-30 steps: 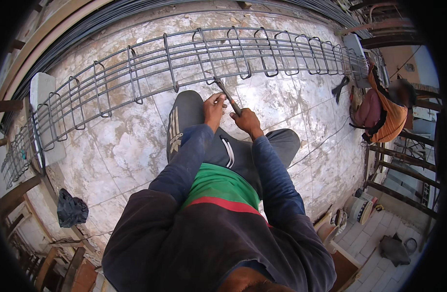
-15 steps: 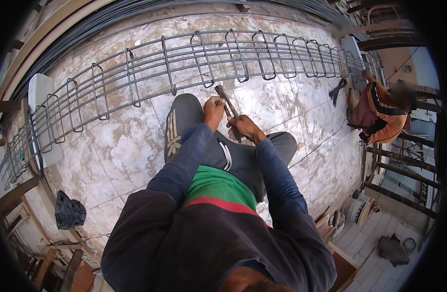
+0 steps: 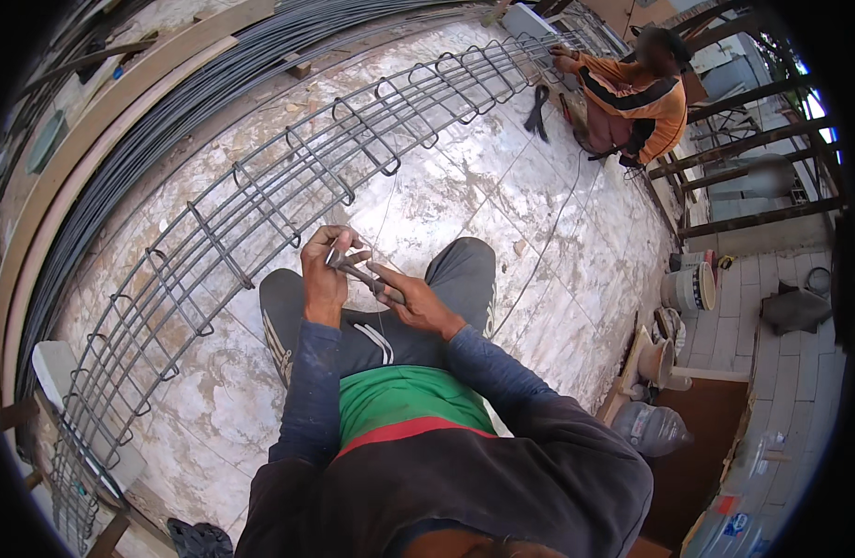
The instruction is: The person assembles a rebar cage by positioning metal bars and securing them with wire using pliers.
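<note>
My right hand [image 3: 418, 302] is closed round the handles of a pair of dark metal pincers [image 3: 360, 272], whose head points left toward my other hand. My left hand [image 3: 323, 270] has its fingers curled and pinched right beside that head, with a thin wire [image 3: 387, 206] running up from between the hands. Exactly how the fingertips grip the wire is hard to see. Both hands are above my lap, apart from the long rebar cage [image 3: 251, 200], which lies on the floor just beyond my knees.
A bundle of long steel bars [image 3: 158, 121] lies along wooden planks [image 3: 102, 102] at the far left. A co-worker in an orange and black top [image 3: 636, 102] squats at the cage's far end, near a black wire coil [image 3: 537, 113]. Buckets [image 3: 692, 286] stand at the right.
My view has turned to the right, so the cage runs more steeply across it. Both hands have come closer together, and the pincers now point left instead of away from me.
</note>
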Demonstrator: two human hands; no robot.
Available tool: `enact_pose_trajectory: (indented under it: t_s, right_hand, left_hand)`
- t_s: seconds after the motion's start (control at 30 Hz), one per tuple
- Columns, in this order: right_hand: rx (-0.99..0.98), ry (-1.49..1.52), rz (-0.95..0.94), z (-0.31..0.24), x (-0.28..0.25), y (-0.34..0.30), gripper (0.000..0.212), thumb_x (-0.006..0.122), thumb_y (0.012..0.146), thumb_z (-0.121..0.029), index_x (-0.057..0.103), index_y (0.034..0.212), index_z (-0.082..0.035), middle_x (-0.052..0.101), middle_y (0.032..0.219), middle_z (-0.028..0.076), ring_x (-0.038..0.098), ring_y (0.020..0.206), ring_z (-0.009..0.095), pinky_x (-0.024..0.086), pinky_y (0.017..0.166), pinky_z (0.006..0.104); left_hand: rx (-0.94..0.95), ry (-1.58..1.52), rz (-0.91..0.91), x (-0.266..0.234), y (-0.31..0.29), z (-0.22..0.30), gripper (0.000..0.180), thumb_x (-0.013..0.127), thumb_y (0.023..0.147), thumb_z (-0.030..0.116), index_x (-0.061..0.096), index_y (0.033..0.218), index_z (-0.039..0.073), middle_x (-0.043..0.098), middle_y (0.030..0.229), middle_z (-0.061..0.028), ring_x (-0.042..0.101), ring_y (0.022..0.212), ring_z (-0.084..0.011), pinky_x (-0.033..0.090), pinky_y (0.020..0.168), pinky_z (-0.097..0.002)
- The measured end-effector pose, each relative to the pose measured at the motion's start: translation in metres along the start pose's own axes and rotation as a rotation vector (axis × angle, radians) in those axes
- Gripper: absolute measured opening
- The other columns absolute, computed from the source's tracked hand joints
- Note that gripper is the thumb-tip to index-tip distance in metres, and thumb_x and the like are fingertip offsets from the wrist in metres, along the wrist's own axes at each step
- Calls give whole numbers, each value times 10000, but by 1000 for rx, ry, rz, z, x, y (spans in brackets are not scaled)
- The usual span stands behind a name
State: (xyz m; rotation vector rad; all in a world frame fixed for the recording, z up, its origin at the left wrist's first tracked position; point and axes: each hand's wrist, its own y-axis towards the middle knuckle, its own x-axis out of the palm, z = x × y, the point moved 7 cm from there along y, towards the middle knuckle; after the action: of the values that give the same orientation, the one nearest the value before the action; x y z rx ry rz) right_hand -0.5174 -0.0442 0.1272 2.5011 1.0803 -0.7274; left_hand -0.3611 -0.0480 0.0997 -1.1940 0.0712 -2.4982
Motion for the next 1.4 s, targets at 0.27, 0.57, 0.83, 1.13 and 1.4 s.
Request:
enact_pose_trajectory:
  t_s: [0.27,0.57,0.83,1.13,1.4]
  right_hand:
    - [85,-400,-198,-9,-69,-26,466,596,832,-76,529,1293,-56,631,983,184,618,876,396,487,773,463]
    - [570,1090,215,45,-93,-90,484,466,1018,-359,478,1312,25,530,756,32,557,656,153,519,623,358]
    - [1238,18,628,319,-84,-230,427,596,904,-356,582,762,46,582,603,126,594,459,262,465,391,398]
    - [820,-207,918,254,-89,-152,524,515,953,-419,629,1100,71,648,1081,263,619,998,402,463,921,428]
    - [-364,151,124,-144,-125,30,531,676,890,-306,485,1283,-5,608,1192,182,586,1148,337,450,974,397]
  left_hand:
    - [303,423,-421,29,-29,113,134,706,833,98,634,876,-6,602,893,-82,592,882,-199,470,813,-336]
    - [704,610,189,35,-88,174,161,648,925,171,603,895,20,621,1001,-84,557,999,-187,422,884,-301]
    - [595,444,59,50,-101,128,194,482,1020,212,389,972,48,594,847,-127,652,718,-223,583,785,-406]
    - [664,530,34,65,-99,135,179,497,1014,171,404,970,25,628,790,-142,645,758,-208,565,782,-375]
    - [681,701,-2,108,-90,120,130,473,1012,110,405,1002,0,645,847,-167,679,772,-228,584,747,-350]
